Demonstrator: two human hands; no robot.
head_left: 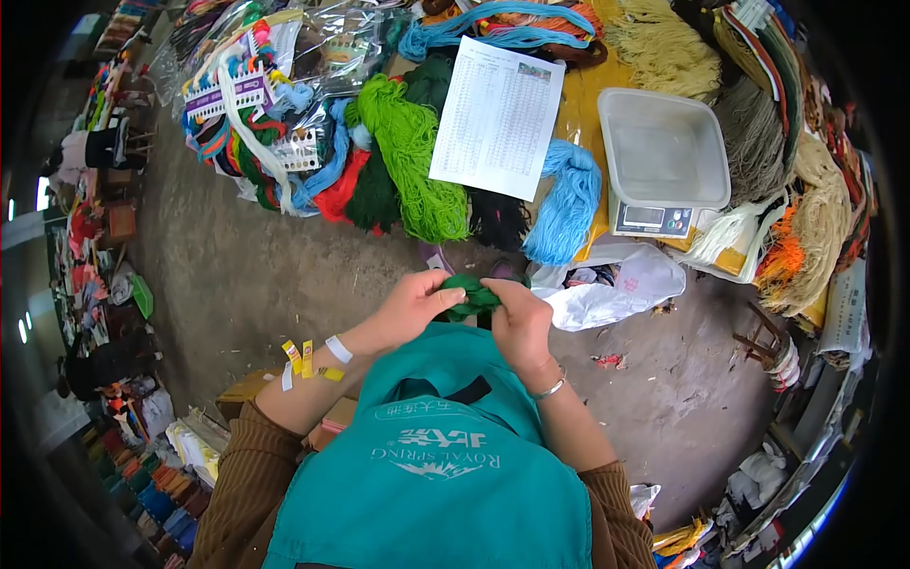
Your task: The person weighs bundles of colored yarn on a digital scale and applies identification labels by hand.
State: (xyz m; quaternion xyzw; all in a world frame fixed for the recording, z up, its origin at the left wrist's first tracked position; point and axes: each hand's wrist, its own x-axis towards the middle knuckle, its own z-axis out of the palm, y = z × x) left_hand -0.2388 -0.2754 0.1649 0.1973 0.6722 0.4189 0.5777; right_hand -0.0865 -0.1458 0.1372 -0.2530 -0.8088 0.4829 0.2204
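Note:
A small bundle of dark green yarn (471, 295) is held between my two hands, just in front of the teal apron (427, 465). My left hand (424, 296) pinches its left side, thumb on top. From the other side my right hand (520, 321) grips the bundle with curled fingers. The lower part of the yarn hangs behind the fingers and is partly hidden. Several yellow and white sticker strips (307, 358) cling to my left forearm, and a bracelet (550, 389) circles my right wrist.
Ahead, a table carries bright green yarn (408, 152), light blue yarn (567, 201), a printed sheet (498, 119) and a clear plastic tub (664, 147) on a digital scale (652, 221). A white plastic bag (616, 287) lies below the table edge. A stool (766, 346) stands at right.

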